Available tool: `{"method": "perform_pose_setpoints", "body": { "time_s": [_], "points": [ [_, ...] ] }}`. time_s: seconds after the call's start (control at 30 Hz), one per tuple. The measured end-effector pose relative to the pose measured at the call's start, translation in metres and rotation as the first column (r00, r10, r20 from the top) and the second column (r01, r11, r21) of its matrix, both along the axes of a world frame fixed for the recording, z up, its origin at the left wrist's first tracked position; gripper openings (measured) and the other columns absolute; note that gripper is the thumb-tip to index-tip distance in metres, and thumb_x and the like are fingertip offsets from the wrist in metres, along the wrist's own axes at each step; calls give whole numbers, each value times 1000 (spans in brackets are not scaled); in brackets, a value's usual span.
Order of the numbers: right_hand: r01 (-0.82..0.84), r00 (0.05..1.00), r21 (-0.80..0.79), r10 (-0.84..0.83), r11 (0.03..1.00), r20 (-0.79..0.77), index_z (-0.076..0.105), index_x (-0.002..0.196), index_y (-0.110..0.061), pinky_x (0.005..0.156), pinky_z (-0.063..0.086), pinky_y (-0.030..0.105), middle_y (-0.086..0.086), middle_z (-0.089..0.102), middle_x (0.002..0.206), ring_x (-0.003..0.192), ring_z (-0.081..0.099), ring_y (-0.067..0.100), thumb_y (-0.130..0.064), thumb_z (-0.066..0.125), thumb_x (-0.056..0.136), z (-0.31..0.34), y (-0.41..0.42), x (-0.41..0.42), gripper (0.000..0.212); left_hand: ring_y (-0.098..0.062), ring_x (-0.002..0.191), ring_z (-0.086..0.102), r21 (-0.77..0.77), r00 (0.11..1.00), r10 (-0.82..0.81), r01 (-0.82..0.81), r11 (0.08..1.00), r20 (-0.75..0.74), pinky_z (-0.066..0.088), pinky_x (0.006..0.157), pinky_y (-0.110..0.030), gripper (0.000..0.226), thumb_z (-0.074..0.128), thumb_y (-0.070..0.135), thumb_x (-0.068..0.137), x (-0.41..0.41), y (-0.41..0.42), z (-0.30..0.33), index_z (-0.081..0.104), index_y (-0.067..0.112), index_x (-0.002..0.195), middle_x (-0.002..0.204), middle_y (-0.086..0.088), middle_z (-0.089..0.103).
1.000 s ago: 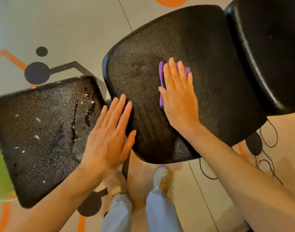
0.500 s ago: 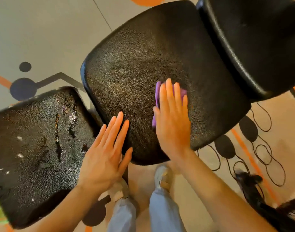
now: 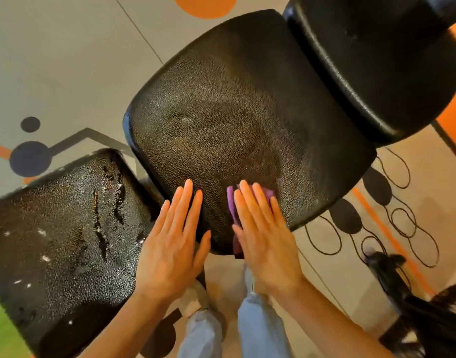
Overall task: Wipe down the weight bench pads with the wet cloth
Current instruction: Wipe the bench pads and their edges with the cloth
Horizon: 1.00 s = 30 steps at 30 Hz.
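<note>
A purple cloth (image 3: pixel 231 202) lies on the near edge of the black middle bench pad (image 3: pixel 234 112), mostly covered by my right hand (image 3: pixel 263 236), which presses flat on it with fingers together. The cloth hangs a little over the pad's front edge. My left hand (image 3: pixel 172 244) rests flat and open on the same pad's near left corner, holding nothing. A worn, cracked black pad (image 3: pixel 54 228) with white flecks sits to the left. Another smooth black pad (image 3: pixel 376 60) is at the upper right.
Beneath the pads is a grey floor with orange and dark painted shapes (image 3: pixel 30 158). Thin black looped lines (image 3: pixel 402 220) show on the floor to the right. Dark hair (image 3: pixel 428 319) hangs at the lower right. My jeans and shoes (image 3: pixel 203 332) stand below the middle pad.
My right hand has slid the purple cloth from the pad's middle down toward its near edge. My left hand stayed flat on the pad's near left corner. The view has shifted.
</note>
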State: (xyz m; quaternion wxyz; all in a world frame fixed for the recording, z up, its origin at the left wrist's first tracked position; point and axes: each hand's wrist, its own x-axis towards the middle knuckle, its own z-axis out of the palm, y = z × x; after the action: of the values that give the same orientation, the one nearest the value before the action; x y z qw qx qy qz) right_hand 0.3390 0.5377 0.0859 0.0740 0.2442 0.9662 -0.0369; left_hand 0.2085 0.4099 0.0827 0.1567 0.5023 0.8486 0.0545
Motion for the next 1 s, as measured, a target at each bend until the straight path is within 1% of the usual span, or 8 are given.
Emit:
{"method": "perform_pose_setpoints", "body": {
  "time_s": [0.07,0.23,0.4,0.5,0.6,0.73,0.83,1.0],
  "points": [
    [-21,1000,69,20,997,13,15,151,-9,117,19,47,10,14,159,147,11,27,-29,26,102,0,50,-2,54,-23,152,11,5,1000,-3,3,1000,-5,10,124,-36,69,37,43,98,0,0,-1,21,9,155,165,-9,7],
    [563,814,15,-551,826,-183,19,149,-8,119,18,47,11,20,157,146,13,29,-23,41,98,7,84,-43,58,-24,153,8,3,1000,-8,8,1000,-13,12,124,-39,69,38,42,98,1,0,-4,20,9,156,165,-8,5],
    [-32,998,-10,32,999,-59,16,150,-10,117,17,43,8,20,157,146,16,26,-28,32,95,-1,-10,-1,60,-23,153,8,14,1000,-11,11,1000,8,10,124,-37,70,40,43,97,1,-2,-4,21,9,155,165,-8,5],
    [209,978,79,-207,975,-31,20,147,-12,110,23,43,9,29,151,138,30,32,-25,30,95,1,84,-1,54,-24,153,8,28,1000,-15,15,1000,7,4,125,-33,70,39,44,97,1,-1,-4,21,9,155,166,-7,5],
    [575,813,69,-559,815,-164,16,149,-7,118,17,46,13,20,157,146,15,30,-26,37,100,7,107,-8,57,-24,153,9,16,1000,2,-2,1000,-9,4,125,-32,69,37,42,97,1,1,-4,21,9,155,165,-7,6],
    [248,956,-35,-251,968,-150,15,150,-6,119,11,46,12,13,159,147,6,28,-25,39,99,-8,-28,-17,60,-24,152,14,-13,999,13,-13,1000,-49,4,124,-31,63,34,36,99,3,3,-1,24,8,154,165,-9,9],
    [-11,983,-35,5,999,-182,27,148,-9,119,15,42,7,23,157,146,17,23,-27,36,101,-11,-20,2,51,-24,151,16,-26,997,1,-3,1000,-82,8,124,-34,62,33,35,99,3,2,-1,24,6,154,164,-11,11],
    [416,899,91,-395,905,-189,24,148,-6,116,16,48,13,26,155,145,20,31,-26,33,99,-3,79,28,53,-24,152,12,-4,996,2,-3,1000,-92,10,124,-36,64,31,37,99,5,3,-4,21,8,155,165,-9,8]
  ]
}}
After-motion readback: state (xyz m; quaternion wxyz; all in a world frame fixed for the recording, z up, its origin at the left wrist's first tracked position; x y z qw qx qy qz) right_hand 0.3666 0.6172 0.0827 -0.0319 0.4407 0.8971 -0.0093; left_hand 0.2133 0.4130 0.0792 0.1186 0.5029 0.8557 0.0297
